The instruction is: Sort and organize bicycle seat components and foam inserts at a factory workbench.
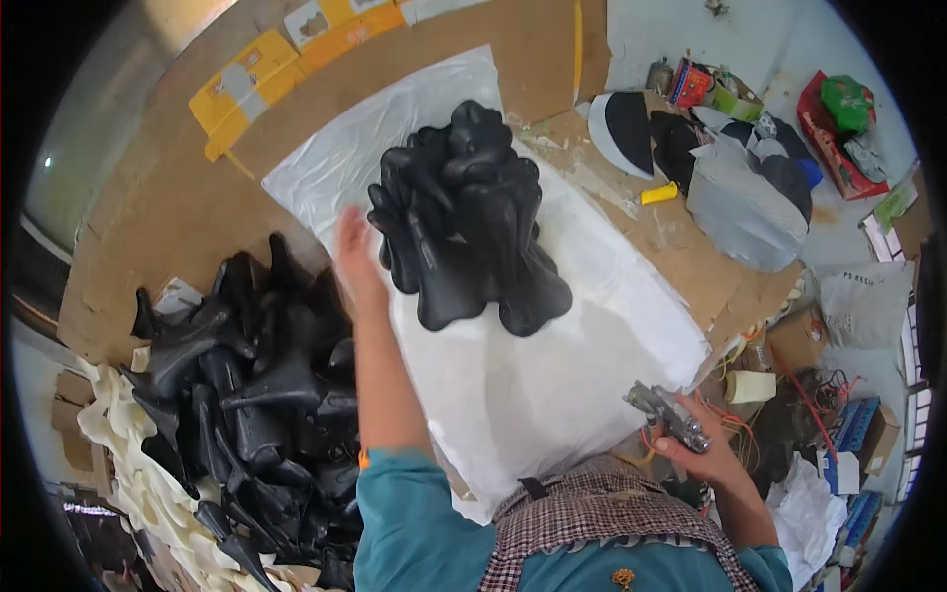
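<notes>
R hand (712,454) gripping metal spray gun (669,416), long axis pointing fwd-left; L hand (355,247) open, blurred, blk saddle-shaped parts (478,222) just R.

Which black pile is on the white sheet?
The smaller black pile, just right of your left hand; the larger black pile sits lower left, off the white sheet.

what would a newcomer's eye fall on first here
First comes the black stack on the white sheet, top centre, with the left hand beside it. Next is the metal tool in the right hand, at lower right. Then comes the heap of black pieces at lower left.
</notes>
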Available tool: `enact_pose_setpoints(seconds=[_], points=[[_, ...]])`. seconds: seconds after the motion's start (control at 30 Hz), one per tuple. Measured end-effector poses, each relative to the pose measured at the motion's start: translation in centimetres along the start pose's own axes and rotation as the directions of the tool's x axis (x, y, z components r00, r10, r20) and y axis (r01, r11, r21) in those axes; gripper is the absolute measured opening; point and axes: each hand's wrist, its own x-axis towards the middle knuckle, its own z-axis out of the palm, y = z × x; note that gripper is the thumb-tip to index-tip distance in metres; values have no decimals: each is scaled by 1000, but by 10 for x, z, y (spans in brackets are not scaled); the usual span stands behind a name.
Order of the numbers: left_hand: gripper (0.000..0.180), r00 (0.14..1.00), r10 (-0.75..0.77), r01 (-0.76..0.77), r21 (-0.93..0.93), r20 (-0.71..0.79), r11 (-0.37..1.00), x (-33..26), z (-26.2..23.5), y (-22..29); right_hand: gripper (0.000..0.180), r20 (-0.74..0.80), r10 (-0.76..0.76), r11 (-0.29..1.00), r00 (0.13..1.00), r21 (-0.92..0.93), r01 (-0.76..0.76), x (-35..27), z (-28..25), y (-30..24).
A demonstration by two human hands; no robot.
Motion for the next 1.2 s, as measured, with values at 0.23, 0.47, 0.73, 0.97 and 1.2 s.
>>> enact_pose_setpoints(seconds=[0.23,0.47,0.73,0.97,1.2], points=[[40,580,145,-722,424,801,546,-10,118,-37,59,37,17,999,999,-31,-15,7,3,-4],[7,810,-386,74,576,442,814,-16,2,28,61,130,6,994,991,105,-20,3,-4,-10],[37,858,-448,278,506,252,816,-143,-106,-23,58,295,-101,994,950,59,87,15,14,-25],[46,863,-236,-200,732,446,651,-216,-124,-46,59,215,-29,999,976,-7,31,-3,25,-7],[53,812,-169,-478,803,559,357,-230,-91,-59,59,201,-44,991,979,-119,69,-16,29,-10]])
